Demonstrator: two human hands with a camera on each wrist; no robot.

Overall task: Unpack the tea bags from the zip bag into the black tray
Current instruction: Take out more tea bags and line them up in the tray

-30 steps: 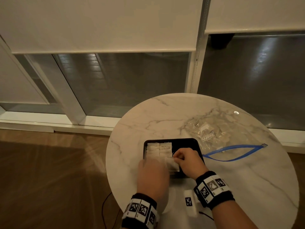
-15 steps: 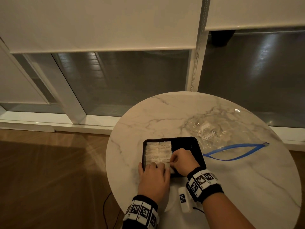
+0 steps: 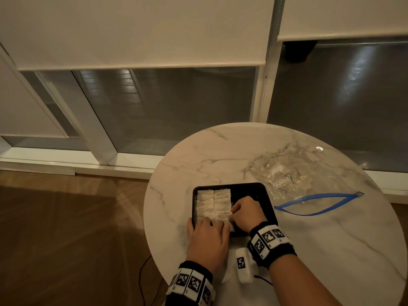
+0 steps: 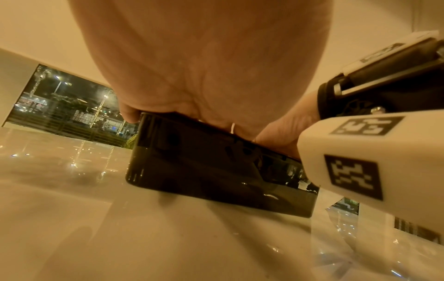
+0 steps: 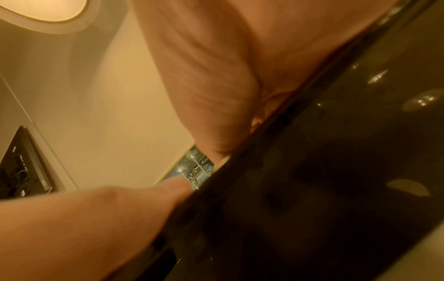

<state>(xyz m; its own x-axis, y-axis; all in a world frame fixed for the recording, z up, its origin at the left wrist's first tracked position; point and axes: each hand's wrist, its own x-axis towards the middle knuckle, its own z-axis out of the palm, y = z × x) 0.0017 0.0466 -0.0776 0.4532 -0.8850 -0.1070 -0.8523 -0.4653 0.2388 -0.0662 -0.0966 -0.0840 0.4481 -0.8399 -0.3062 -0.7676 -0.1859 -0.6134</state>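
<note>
Both hands are working at the near edge of the black tray (image 3: 262, 191), which is sitting on the round marble table (image 3: 220, 155). The left hand (image 3: 207, 237) is lying over the tray's near-left corner, thumb outside the wall; how its fingers are curled I cannot tell. The right hand (image 3: 246, 212) is reaching inside the tray, fingers bent against the nearest tea bags (image 3: 213, 203); whether it is pinching one is hidden. Two rows of bags are filling the tray's left half. The zip bag (image 3: 304, 184) is lying open just right of the tray, blue seal facing the person.
</note>
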